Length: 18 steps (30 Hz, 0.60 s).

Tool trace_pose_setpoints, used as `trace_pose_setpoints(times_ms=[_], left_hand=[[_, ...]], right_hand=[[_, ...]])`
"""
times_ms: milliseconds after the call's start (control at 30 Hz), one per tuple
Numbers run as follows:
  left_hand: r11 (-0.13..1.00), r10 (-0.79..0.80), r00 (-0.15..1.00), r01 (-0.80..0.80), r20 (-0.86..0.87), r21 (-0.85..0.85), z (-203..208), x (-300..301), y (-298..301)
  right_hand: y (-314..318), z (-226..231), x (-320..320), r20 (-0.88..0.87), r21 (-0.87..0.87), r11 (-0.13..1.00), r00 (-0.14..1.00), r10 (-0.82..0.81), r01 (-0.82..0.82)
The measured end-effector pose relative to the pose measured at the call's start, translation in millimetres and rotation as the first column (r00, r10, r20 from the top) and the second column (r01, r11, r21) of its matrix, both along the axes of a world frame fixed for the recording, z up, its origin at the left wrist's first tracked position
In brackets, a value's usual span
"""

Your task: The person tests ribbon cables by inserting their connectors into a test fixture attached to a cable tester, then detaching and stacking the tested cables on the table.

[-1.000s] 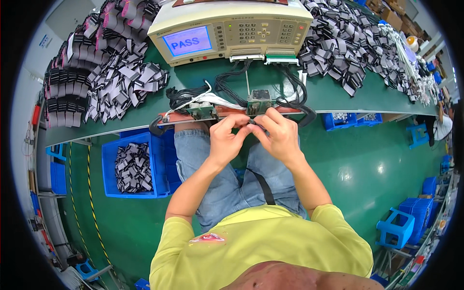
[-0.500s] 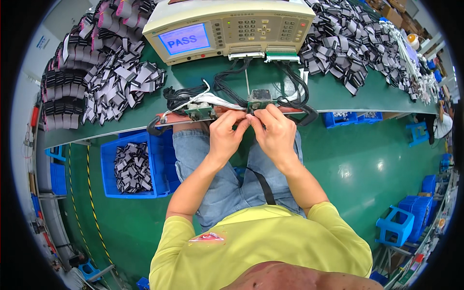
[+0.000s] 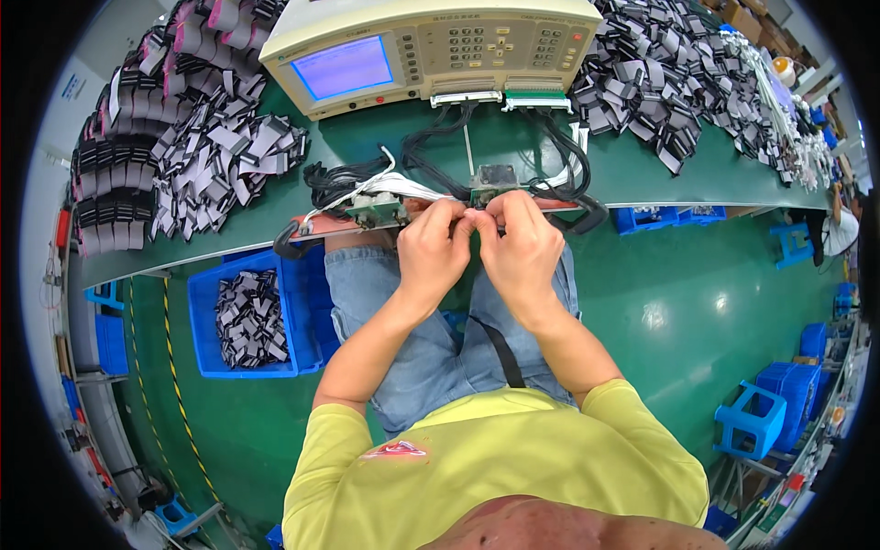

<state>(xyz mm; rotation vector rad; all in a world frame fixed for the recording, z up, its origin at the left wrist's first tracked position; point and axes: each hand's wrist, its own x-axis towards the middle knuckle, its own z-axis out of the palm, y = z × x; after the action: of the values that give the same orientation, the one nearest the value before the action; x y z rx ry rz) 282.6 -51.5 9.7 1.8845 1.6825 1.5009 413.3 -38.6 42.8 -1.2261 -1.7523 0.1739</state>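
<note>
My left hand (image 3: 433,249) and my right hand (image 3: 521,243) meet at the table's front edge, fingers pinched and fingertips touching. Whatever is between them is hidden or too small to make out. Just beyond my right fingers sits a small green circuit board with a dark block connector (image 3: 495,179). Left of my left hand, a second green circuit board (image 3: 376,213) carries connectors. Both boards are on a reddish bar (image 3: 330,224) along the edge, with black clamp handles. Black cables (image 3: 431,151) and white wires (image 3: 403,186) run around the boards.
A beige tester (image 3: 431,50) with a lit screen stands at the back. Heaps of short grey ribbon cables (image 3: 215,147) lie left, with another ribbon cable heap (image 3: 642,101) right. A blue bin (image 3: 243,367) of ribbon cables sits below left. Blue stools (image 3: 752,422) stand at right.
The large dark word on the tester's screen has vanished, leaving it plain bluish. My hands stay pinched together in nearly the same place. The view has shifted slightly.
</note>
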Motion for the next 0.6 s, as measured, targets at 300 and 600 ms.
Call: trace_pose_setpoints(times_ms=[300, 600], left_hand=[[0.986, -0.152, 0.982, 0.158, -0.115, 0.046, 45.7, -49.5, -24.1], [0.944, 0.281, 0.443, -0.289, -0.851, 0.162, 62.0, -251.1, 20.9]], right_hand=[[-7.3, 6.1, 25.8, 0.077, 0.062, 0.987, 0.987, 0.14, -0.145], [-20.2, 7.4, 34.7, -0.053, 0.025, 0.974, 0.973, 0.225, -0.224]])
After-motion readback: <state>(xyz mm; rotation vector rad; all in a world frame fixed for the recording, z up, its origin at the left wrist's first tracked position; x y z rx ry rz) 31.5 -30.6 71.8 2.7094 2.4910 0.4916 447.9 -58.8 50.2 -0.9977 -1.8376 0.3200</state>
